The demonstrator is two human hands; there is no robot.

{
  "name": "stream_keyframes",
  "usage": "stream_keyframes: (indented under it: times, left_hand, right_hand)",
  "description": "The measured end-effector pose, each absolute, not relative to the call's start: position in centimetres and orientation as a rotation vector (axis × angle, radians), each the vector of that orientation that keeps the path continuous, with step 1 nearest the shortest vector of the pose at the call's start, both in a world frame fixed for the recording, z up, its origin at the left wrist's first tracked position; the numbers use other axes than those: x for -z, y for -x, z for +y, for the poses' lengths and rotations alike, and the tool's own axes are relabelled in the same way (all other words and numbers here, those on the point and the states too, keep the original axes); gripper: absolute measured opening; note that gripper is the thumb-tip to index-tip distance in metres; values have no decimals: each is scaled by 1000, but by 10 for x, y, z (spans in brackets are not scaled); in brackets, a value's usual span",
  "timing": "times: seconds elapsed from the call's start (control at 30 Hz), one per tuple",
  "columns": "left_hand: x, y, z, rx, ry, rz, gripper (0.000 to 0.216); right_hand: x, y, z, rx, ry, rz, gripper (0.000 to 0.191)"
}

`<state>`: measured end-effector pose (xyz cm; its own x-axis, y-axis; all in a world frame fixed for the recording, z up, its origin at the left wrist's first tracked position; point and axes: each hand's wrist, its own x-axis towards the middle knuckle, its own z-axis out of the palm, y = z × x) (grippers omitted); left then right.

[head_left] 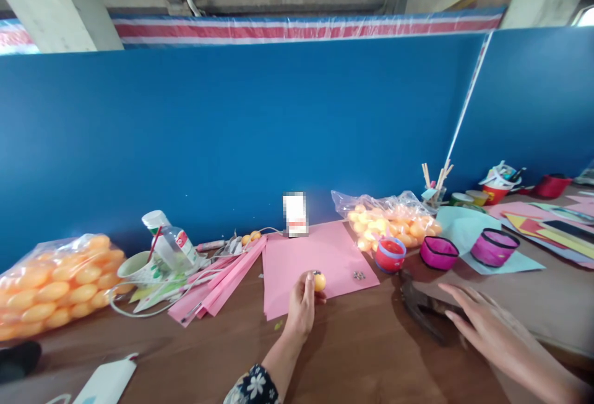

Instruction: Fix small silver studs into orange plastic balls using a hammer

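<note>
My left hand (pixel 301 308) is closed around a small yellow-orange ball (pixel 319 281) with a dark patch on its top, at the front edge of a pink paper sheet (pixel 297 255). A little pile of small metal bits (pixel 359 275) lies on the same sheet, right of the ball. On the right, a claw hammer (pixel 420 305) rests on the brown table. My right hand (pixel 487 320) hovers at the handle's end with fingers stretched out and apart. Its fingertips overlap the handle in view; whether they touch it I cannot tell.
Bags of orange balls (pixel 60 286) stand at left and behind the sheet. Folded pink paper strips (pixel 227 280), a tilted bottle (pixel 174 243) and a cup (pixel 137 266) sit left. Small round containers (pixel 439 253) stand beyond the hammer. A blue partition (pixel 241 125) closes the back.
</note>
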<state>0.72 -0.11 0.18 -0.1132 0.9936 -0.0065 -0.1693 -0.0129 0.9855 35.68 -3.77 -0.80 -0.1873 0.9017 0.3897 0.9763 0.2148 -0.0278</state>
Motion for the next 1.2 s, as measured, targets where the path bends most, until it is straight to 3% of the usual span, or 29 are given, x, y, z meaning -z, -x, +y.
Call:
stream_keyframes:
  times: [0.2, 0.43, 0.6, 0.77, 0.87, 1.1, 1.2]
  left_hand:
    - [-6, -7, -4, -1345, -1041, 1140, 50]
    - [2, -6, -1, -1386, -1120, 1075, 45]
    - [12, -6, 5, -1397, -1209, 1131, 54]
    - [15, -5, 7, -1397, -1242, 1150, 51]
    - [14, -5, 6, -1375, -1284, 1160, 49]
    - [14, -5, 6, -1349, -1333, 1131, 50]
    - [17, -4, 7, -1356, -1351, 1113, 49]
  right_hand:
    - [19, -355, -42, 167, 1713, -2270, 37]
    - [26, -358, -38, 261, 1710, -2306, 37]
    - [17, -351, -40, 307, 1740, -2346, 39]
    - [3, -336, -48, 178, 1745, -2363, 34]
    - [-7, -324, -55, -56, 1748, -2233, 31]
    - [-71, -260, -82, -1033, 1606, -1615, 42]
    - [-94, -232, -91, -1338, 1446, -1527, 38]
